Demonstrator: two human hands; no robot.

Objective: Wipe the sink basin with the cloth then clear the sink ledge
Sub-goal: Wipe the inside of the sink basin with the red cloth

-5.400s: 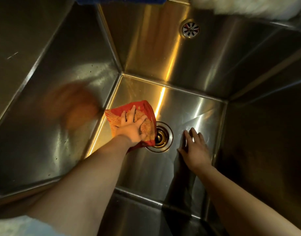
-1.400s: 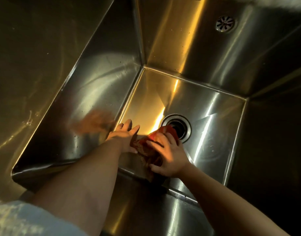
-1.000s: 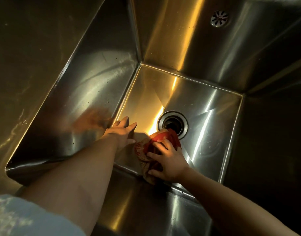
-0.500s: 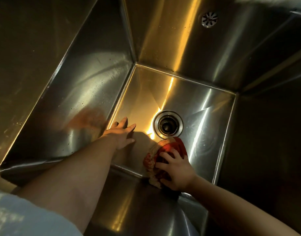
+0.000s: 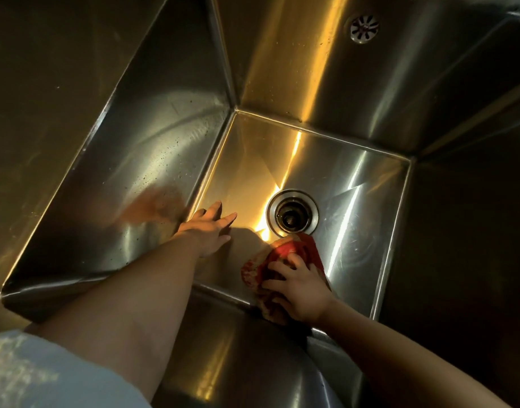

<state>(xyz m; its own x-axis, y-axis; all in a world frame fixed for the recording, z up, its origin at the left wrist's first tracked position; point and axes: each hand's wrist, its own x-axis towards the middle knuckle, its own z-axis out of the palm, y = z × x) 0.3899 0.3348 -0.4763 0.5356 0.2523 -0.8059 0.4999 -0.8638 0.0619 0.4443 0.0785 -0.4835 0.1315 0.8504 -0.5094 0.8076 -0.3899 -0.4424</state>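
Item: steel sink basin (image 5: 335,172), deep, square-floored, with a round drain (image 5: 292,214) near the middle of the floor and a small overflow grate (image 5: 364,28) high on the far wall; we record the cloth (image 5: 277,256), red and orange, bunched on the floor just beside the drain, on its near side, reaching to the seam with the near wall; our right hand (image 5: 301,293) lies on top of it, fingers (image 5: 277,267) spread and curled down, pressing the cloth to the metal rather than pinching it; our left hand (image 5: 207,228) rests flat and empty on the floor by the left wall, its fingers stretched out and slightly parted, holding nothing; a pale sleeve (image 5: 47,375) shows at the lower left. Progress, as we judge it: wiping is under way at the near edge of the floor; dark specks on the left wall (image 5: 152,160) and far wall suggest those faces remain to be done; the ledge is barely in view, so we cannot tell what sits there; clearing it is not yet begun.
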